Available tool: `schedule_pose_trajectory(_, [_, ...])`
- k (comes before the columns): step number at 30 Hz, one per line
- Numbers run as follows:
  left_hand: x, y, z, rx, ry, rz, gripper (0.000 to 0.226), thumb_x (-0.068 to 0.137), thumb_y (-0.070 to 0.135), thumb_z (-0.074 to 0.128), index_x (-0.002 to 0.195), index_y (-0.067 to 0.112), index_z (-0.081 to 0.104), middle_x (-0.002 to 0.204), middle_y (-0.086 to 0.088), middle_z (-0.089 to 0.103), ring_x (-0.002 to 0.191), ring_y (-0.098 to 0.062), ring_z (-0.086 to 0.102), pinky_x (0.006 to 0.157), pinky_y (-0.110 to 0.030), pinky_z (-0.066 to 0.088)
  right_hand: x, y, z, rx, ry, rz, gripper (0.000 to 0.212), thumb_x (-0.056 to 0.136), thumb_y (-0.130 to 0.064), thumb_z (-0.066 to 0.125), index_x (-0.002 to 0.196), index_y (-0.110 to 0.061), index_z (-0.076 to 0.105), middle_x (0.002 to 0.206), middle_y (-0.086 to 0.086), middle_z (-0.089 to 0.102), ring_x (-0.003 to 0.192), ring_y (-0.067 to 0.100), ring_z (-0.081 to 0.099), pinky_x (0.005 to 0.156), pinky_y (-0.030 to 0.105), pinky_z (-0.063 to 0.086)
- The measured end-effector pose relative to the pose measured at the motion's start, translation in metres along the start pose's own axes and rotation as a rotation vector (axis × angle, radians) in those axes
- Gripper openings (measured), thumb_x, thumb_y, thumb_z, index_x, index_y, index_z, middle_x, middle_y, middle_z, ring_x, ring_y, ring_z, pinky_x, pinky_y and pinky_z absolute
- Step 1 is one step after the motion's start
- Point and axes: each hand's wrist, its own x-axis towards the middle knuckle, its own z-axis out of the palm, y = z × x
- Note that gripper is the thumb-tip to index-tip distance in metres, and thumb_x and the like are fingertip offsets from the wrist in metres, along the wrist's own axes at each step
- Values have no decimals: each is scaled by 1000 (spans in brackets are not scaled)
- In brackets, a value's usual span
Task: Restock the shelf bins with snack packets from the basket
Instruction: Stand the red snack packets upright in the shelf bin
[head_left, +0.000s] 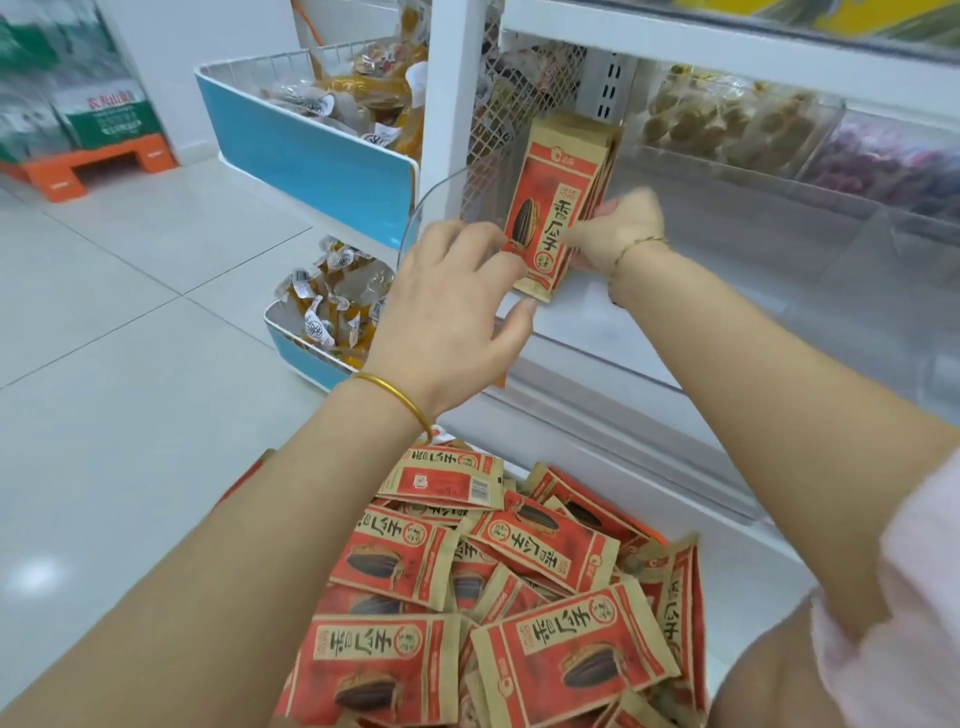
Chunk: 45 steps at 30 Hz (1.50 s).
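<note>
Packet stack (556, 208) held upright in clear bin (597, 356)
It is pinched by the right hand (618, 228) and touched by the left hand (452, 312), fingers loosely spread; a mesh panel (519, 93) is set beside the bin, and loose packets (519, 597) are heaped below it.

We see white shelf (597, 410) carrying clear bins (753, 249); packet stack (556, 202) stands upright inside the leftmost one.

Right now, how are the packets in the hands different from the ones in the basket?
The held packets stand upright in a neat stack; the basket packets lie jumbled at all angles. The held packets are up at the shelf bin, pinched by the right hand; the basket packets sit lower, unheld. Both are the same red-and-tan seed packets.
</note>
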Motion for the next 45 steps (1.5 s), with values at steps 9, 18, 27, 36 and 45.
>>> schedule_pose_trajectory(9, [-63,27,1,74,-535,-135,14,86,34,44,80,26,54,90,-1,64,91,-27,60,66,-30,42,-168,73,-42,-449,-770,-184,8,88,-4,60,86,-9,54,77,10,60,65,32,63,56,36,54])
schedule_pose_trajectory(18, [-69,33,17,63,-1144,-128,32,97,28,46,123,11,57,124,-7,58,113,-23,54,85,-24,41,-136,206,11,-1206,-747,-158,128,65,-58,76,149,-5,-4,150,20,25,135,38,30,109,46,34])
schedule_pose_trajectory(27, [-69,22,22,15,-1153,-163,37,96,29,50,127,8,54,128,-9,56,117,-24,52,96,-30,42,-126,171,-9,-1187,-887,-157,93,56,-40,87,126,-16,31,133,5,41,115,29,51,91,43,47])
schedule_pose_trajectory(36, [-73,14,24,-105,-1146,-220,48,95,36,50,136,12,46,133,-7,51,119,-23,49,100,-33,40,-142,129,-33,-1111,-898,-644,77,57,-40,85,113,-21,35,108,-6,48,100,19,50,82,33,39])
schedule_pose_trajectory(45, [-78,5,7,-385,-1242,-428,31,93,39,53,103,12,66,96,-6,70,89,-25,67,89,-44,52,-168,109,-46,-694,-951,-638,72,62,-31,85,116,-22,38,116,-6,49,103,11,48,85,20,42])
